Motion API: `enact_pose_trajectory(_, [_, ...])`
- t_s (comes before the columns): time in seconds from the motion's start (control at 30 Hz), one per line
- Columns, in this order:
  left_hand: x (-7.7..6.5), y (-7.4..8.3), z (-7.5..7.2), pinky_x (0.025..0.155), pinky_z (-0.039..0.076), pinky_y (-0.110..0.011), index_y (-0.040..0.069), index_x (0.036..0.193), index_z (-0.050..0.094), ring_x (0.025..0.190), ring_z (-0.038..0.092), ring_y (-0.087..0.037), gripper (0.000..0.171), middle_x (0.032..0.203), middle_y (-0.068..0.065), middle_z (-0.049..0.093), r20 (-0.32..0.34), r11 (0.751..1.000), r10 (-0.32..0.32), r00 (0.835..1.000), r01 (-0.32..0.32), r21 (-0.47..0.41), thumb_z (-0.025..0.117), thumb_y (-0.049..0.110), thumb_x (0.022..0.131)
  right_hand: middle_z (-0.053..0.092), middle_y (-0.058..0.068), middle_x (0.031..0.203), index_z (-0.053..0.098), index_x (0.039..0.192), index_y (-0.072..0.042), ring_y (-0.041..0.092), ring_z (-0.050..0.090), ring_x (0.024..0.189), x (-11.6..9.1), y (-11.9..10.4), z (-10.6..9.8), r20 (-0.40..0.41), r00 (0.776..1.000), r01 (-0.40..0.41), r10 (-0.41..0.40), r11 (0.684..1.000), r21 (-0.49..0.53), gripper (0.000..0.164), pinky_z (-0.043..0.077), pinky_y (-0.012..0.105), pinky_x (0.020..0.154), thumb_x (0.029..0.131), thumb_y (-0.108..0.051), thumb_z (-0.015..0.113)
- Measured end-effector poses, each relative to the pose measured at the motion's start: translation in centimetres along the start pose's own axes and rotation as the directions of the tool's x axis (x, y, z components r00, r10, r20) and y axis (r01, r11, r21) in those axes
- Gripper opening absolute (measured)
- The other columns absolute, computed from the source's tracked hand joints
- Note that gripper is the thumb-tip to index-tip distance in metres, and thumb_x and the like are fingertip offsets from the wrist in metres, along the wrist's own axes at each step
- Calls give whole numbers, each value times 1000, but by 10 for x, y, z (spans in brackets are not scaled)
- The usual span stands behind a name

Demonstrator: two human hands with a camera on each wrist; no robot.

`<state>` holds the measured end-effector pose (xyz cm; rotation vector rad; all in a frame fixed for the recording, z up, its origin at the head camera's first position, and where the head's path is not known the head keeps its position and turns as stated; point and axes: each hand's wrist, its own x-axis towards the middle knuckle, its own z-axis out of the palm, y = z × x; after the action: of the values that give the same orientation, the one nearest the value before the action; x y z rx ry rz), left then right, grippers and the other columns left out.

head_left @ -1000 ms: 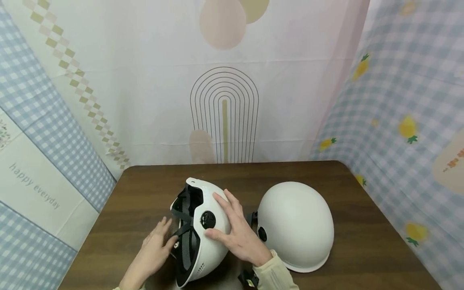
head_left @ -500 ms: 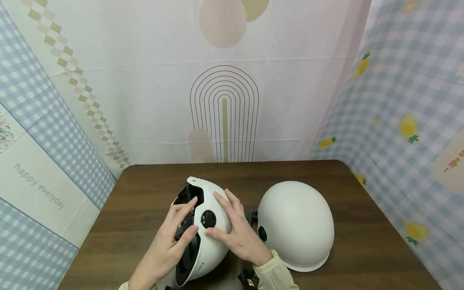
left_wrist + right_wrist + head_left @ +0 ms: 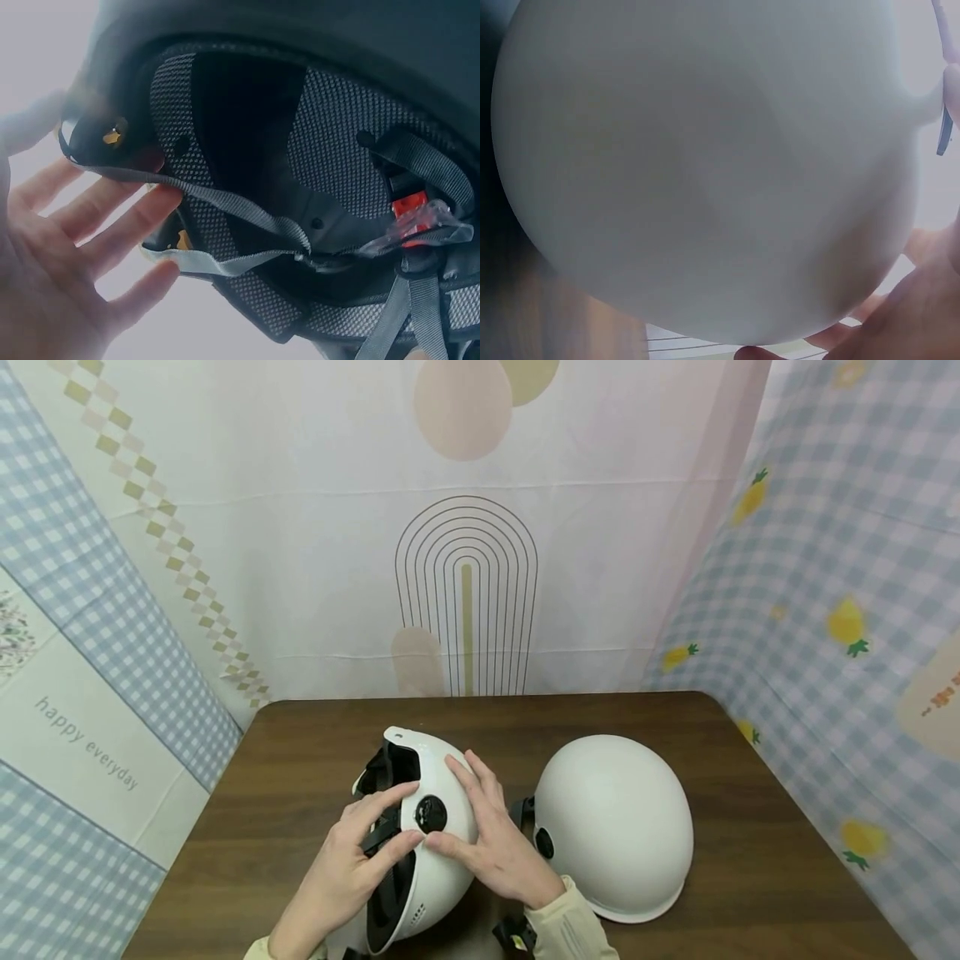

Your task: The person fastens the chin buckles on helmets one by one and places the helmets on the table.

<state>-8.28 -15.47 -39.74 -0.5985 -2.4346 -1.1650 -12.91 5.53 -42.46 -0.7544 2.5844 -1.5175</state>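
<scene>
A white helmet (image 3: 450, 881) lies on its side, its black padded inside facing left. The left wrist view shows grey straps (image 3: 225, 202) and a red buckle (image 3: 409, 217) inside it. My left hand (image 3: 337, 864) is at the opening, with index finger and thumb touching the shell beside a round black dial (image 3: 431, 814). Its other fingers reach inside, long and spread, among the straps. My right hand (image 3: 498, 852) rests spread on the shell's right side, thumb just below the dial. In the right wrist view the white dome (image 3: 705, 165) hides most of that hand.
A second white helmet (image 3: 615, 827) stands dome up close to my right forearm, with a black part at its left edge. Both helmets are on a dark wooden table (image 3: 300, 752). Patterned cloths hang behind it and at both sides.
My left hand has risen from beside the opening onto the rim by the dial, its index finger sliding slightly down lately. The right hand and both helmets stay nearly still.
</scene>
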Motion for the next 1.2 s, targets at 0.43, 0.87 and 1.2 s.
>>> enact_pose_trajectory(0.43, [-1, 3, 6, 94, 31, -57, 27, 130, 58, 127, 33, -33, 45, 128, 11, 59, -2, 991, -61, 998, 60, -121, 73, 17, 88, -1, 2, 161, 8, 153, -46, 37, 20, 142, -2, 11, -2, 41, 997, -65, 63, 997, 47, 88, 33, 65, 98, 88, -52, 66])
enact_pose_trajectory(0.87, [3, -1, 5, 91, 44, -33, 23, 127, 61, 114, 49, -15, 46, 121, 8, 60, -49, 981, -53, 997, 43, -190, 75, 9, 85, 7, 1, 160, -1, 153, -41, 28, 24, 142, 2, 21, -2, 77, 994, -92, 84, 989, 116, 89, 30, 58, 105, 92, -51, 62])
enact_pose_trajectory(1.2, [1, -4, 8, 92, 46, -33, 23, 126, 61, 111, 57, -15, 46, 125, 6, 60, -70, 975, -67, 995, 51, -215, 75, 8, 85, 5, 5, 161, -3, 156, -28, 26, 20, 144, 3, 21, -2, 99, 988, -133, 122, 984, 116, 92, 25, 56, 109, 93, -53, 58])
